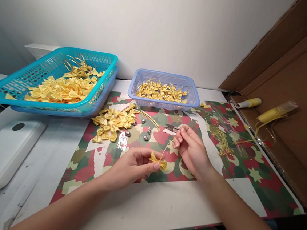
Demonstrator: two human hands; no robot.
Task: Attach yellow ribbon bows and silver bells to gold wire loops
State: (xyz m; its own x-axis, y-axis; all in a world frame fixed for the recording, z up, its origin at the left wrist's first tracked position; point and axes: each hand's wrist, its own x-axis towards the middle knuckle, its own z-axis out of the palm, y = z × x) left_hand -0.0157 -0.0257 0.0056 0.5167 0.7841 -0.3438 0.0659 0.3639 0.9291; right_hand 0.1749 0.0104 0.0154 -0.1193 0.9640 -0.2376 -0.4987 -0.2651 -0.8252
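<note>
My left hand (140, 163) pinches a yellow ribbon bow (158, 162) between thumb and fingers, low over the patterned sheet. From the bow a thin yellow thread (164, 151) runs up to my right hand (190, 144). That hand is closed around small dark scissors (172, 128), whose blades point left. Left of the scissors lies a curved gold band (149, 118). Several silver bells (146, 138) are scattered near it. A pile of yellow bows (113, 121) sits on the sheet to the left.
A turquoise basket (102, 84) of bows stands at the back left, a blue basket (163, 104) of bows at the back centre. Thread clippings (223, 141) and yellow thread rolls (276, 112) are on the right, beside cardboard (291, 82). A white device (7, 151) lies left.
</note>
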